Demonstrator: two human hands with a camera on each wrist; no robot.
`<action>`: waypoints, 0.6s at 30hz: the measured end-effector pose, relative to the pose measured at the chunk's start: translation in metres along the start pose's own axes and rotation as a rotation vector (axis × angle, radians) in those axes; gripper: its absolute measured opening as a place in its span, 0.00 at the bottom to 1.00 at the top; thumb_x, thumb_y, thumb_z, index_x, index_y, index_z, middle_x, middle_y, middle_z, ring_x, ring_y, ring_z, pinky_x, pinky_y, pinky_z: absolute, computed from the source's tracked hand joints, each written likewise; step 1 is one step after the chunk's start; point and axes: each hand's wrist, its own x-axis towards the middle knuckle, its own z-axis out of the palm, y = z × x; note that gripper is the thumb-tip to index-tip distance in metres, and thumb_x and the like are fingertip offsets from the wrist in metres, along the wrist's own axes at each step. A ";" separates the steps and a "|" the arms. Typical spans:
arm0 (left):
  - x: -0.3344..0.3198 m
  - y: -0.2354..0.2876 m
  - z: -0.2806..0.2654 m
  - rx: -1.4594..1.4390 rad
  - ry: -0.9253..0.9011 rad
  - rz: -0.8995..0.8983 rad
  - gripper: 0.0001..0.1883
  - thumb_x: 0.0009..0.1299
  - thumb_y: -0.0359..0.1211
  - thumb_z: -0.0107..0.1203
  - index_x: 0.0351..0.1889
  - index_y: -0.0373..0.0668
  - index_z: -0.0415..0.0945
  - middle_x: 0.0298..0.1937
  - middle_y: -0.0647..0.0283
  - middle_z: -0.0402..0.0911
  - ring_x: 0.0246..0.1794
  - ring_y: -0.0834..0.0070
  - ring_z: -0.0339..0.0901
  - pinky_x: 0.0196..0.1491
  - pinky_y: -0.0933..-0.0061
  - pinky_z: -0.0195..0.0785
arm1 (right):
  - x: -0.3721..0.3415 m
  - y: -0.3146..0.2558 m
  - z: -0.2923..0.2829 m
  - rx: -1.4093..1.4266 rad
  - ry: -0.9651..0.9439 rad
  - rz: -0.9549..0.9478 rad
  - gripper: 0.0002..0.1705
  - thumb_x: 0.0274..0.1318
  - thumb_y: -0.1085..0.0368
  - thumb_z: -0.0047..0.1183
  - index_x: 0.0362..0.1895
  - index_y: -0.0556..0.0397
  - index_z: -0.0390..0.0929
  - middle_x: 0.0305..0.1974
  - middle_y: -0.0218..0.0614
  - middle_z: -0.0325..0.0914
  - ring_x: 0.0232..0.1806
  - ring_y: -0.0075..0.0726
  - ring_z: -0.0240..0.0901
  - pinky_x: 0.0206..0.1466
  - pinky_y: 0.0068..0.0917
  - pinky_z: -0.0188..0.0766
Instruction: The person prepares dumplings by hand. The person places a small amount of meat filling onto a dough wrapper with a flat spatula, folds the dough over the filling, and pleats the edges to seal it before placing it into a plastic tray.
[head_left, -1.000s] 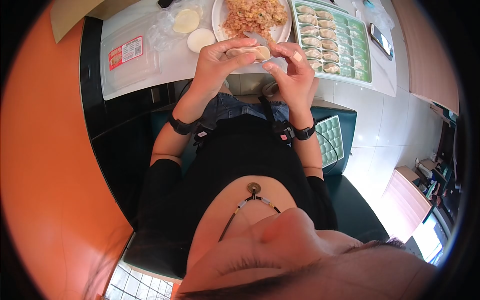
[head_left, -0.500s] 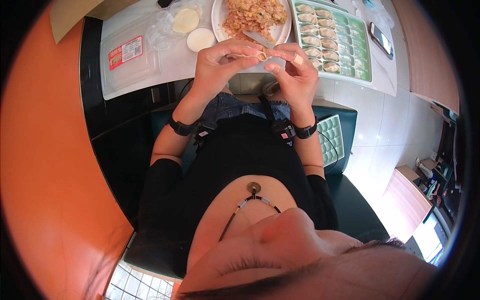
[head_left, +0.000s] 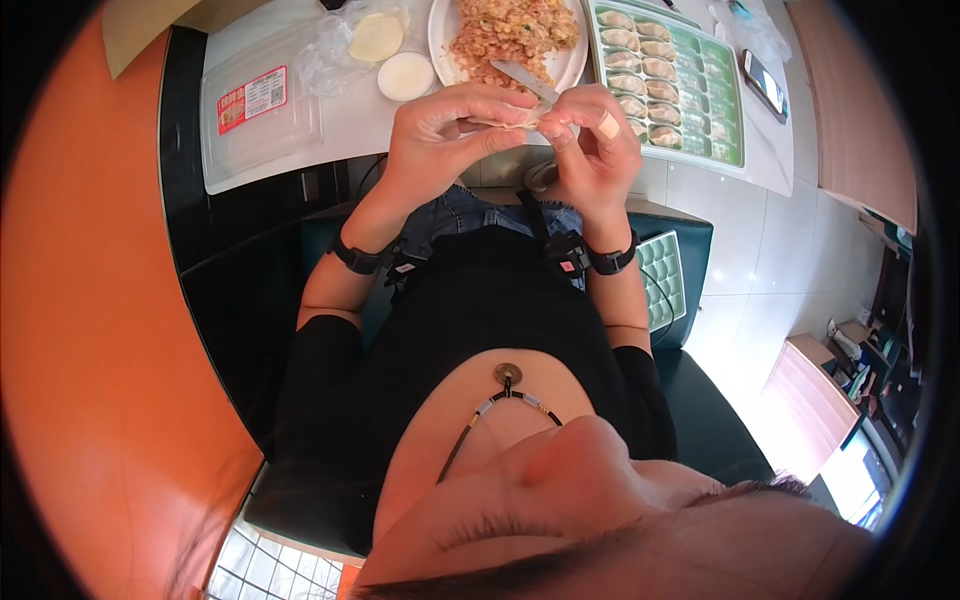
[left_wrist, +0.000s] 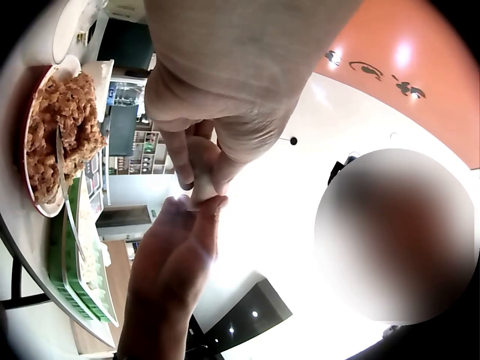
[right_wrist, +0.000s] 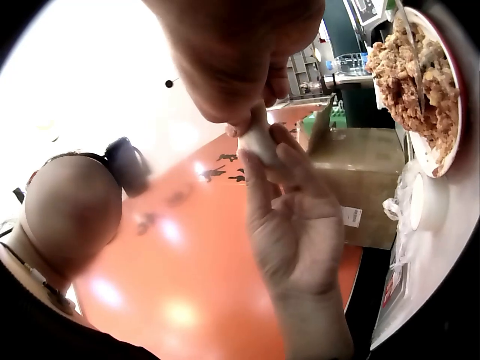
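Observation:
A folded dumpling (head_left: 510, 122), pale and smooth, is held between both hands in front of the chest, at the table's near edge. My left hand (head_left: 440, 135) grips its body between thumb and fingers, covering much of it. At its other end my right hand (head_left: 595, 150) pinches the dough with thumb and index finger; a pale band wraps one finger. The dumpling (left_wrist: 202, 161) shows between the fingertips of both hands in the left wrist view. Just beyond the hands, a flat metal blade (head_left: 525, 80) rests in the minced filling (head_left: 500, 40) on a round plate (head_left: 440, 45).
On the right stands a green tray (head_left: 742, 140) with rows of finished dumplings. Left of the plate are a small white dish (head_left: 405, 77), a round wrapper (head_left: 376, 37) and a clear plastic box (head_left: 300, 140). A phone (head_left: 765, 85) lies far right; another tray (head_left: 665, 280) rests on the seat.
The dumpling has turned in the fingers, and the opening with filling seen half a second ago no longer shows. The right thumb has come up from apart to pinch the dough's end.

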 end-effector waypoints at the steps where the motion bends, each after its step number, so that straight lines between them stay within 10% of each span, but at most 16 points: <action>1: 0.000 0.001 -0.001 0.042 -0.014 0.010 0.10 0.64 0.20 0.63 0.43 0.34 0.83 0.52 0.52 0.82 0.51 0.68 0.81 0.55 0.70 0.78 | 0.002 0.000 -0.001 0.006 -0.022 -0.046 0.08 0.46 0.75 0.66 0.32 0.57 0.82 0.32 0.36 0.78 0.35 0.36 0.76 0.38 0.27 0.72; 11: -0.002 0.013 0.000 0.052 0.010 0.026 0.12 0.63 0.16 0.61 0.44 0.31 0.80 0.53 0.46 0.80 0.53 0.64 0.80 0.54 0.67 0.78 | 0.005 -0.005 -0.001 -0.097 -0.015 -0.156 0.09 0.41 0.72 0.70 0.30 0.54 0.84 0.30 0.34 0.78 0.33 0.37 0.75 0.37 0.28 0.72; 18: 0.002 0.014 -0.005 -0.087 0.022 -0.166 0.11 0.64 0.21 0.64 0.45 0.30 0.79 0.48 0.51 0.83 0.49 0.70 0.82 0.53 0.73 0.77 | 0.007 0.007 0.005 0.178 -0.243 -0.014 0.47 0.43 0.57 0.74 0.68 0.52 0.68 0.67 0.47 0.65 0.69 0.48 0.63 0.64 0.39 0.69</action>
